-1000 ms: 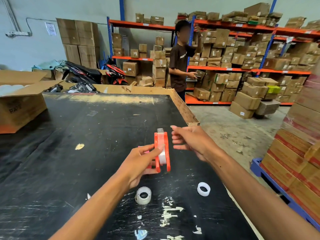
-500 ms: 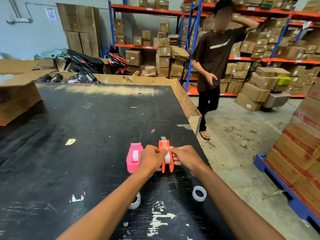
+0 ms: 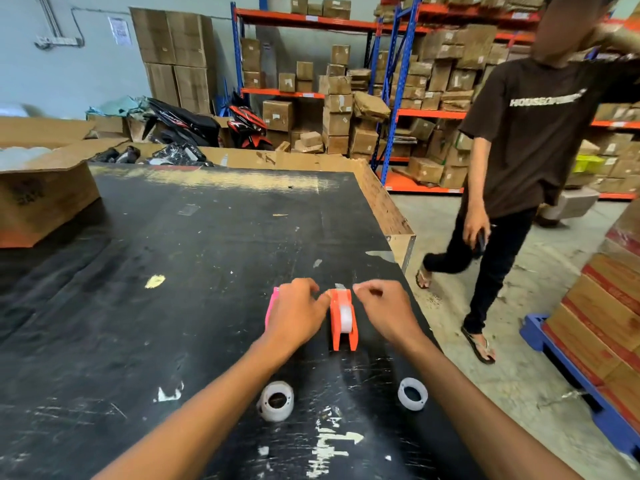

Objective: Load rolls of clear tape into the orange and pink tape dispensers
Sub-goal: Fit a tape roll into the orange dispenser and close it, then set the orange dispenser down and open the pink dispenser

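Note:
The orange tape dispenser (image 3: 343, 322) stands on the black table (image 3: 173, 271) with a clear tape roll seated in it. My left hand (image 3: 298, 315) is at its left side, curled fingertips pressed against its front top corner. My right hand (image 3: 384, 311) is at its right side, thumb and fingers pinched together beside the cutter end; I cannot tell whether tape is between them. The pink tape dispenser (image 3: 272, 306) stands behind my left hand with only a sliver showing. Two loose clear tape rolls lie nearer me, one at left (image 3: 276, 400) and one at right (image 3: 412, 393).
A person in a dark T-shirt (image 3: 533, 140) walks on the floor just past the table's right edge. An open cardboard box (image 3: 45, 195) sits on the table's far left. Stacked cartons on a blue pallet (image 3: 602, 327) stand at right. Shelving with boxes fills the background.
The orange dispenser went from being held up in my left hand down onto the table beside the pink one. The person walked closer along the right side.

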### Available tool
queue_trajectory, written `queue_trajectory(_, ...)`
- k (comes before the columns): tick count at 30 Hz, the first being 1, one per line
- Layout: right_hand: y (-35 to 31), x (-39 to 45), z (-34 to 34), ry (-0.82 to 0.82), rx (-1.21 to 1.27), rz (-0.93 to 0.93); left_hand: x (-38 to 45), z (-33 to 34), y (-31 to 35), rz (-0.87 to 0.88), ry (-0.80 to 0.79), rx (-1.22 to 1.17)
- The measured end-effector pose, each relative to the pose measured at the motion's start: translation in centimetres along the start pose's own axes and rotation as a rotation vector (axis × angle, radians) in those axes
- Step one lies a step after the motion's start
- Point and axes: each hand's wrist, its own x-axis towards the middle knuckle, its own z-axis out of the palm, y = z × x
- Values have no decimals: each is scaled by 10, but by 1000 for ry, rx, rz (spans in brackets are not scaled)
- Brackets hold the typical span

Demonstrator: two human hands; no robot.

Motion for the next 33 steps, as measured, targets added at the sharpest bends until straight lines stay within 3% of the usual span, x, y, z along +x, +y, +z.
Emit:
queue_trajectory(3, -30, -4, 9, -38, 17, -126, 0, -28, -19, 3, 37, 50)
queue_trajectory(6, -50, -4, 34, -188, -82, -107, -7, -43, -42, 4, -108, 146)
queue_trajectory(9, -62, -6, 62, -273, -357, -66, -14, -41, -56, 31, -214, 109)
queue_trajectory(16, -77, -11, 92, -223, -625, -58, -26, -27, -77, 93, -44, 105)
queue_trajectory(26, -78, -8, 93, -202, -586, 22, -28, -28, -81, 100, 10, -23)
queue_trajectory(33, -76, -18, 95, -204, -662, -47, -28, -30, -80, 111, 12, 20)
